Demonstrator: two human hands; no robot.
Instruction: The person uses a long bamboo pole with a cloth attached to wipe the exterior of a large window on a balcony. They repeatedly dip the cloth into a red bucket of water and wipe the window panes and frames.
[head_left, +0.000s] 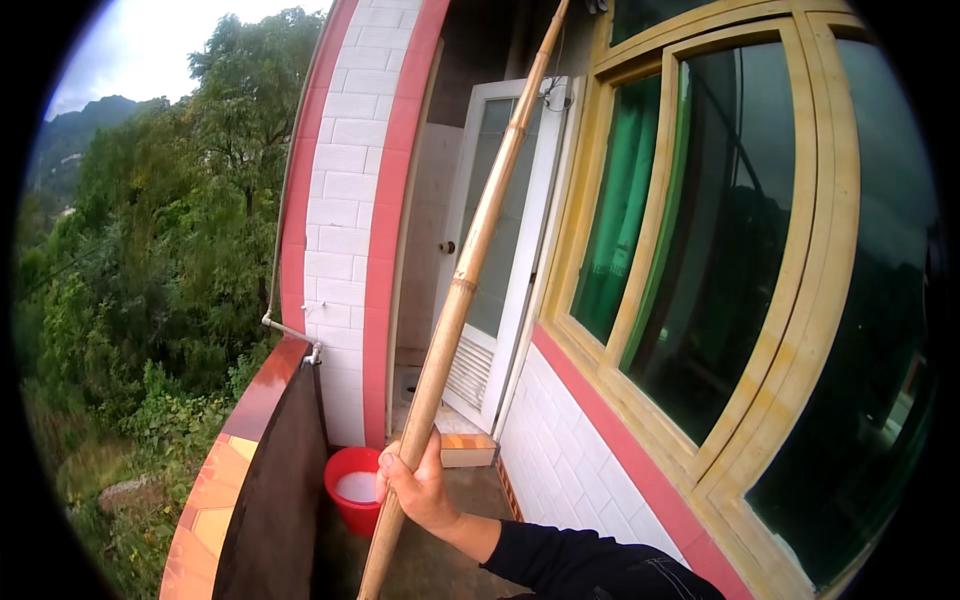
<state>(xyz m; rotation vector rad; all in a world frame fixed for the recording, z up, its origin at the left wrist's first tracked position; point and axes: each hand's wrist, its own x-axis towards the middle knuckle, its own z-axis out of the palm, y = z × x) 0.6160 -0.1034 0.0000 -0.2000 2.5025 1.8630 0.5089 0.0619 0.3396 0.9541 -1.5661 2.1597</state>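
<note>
My right hand (426, 487) is wrapped around the lower part of a long bamboo pole (471, 262), thumb across its front. The pole slants up and to the right, and its top end runs out of the picture. Its lower end passes out at the bottom edge. Behind the hand, to its left, a red plastic bucket (351, 514) stands on the floor with whitish liquid (357, 487) inside. Part of the bucket's right side is covered by the hand and pole. My left hand is out of view.
A tile-topped parapet (214, 480) borders the balcony on the left, with a water tap (313, 354) at its far end. Ahead, a white door (517, 360) stands ajar above a tiled step (469, 456). Yellow-framed windows (806, 225) line the right wall.
</note>
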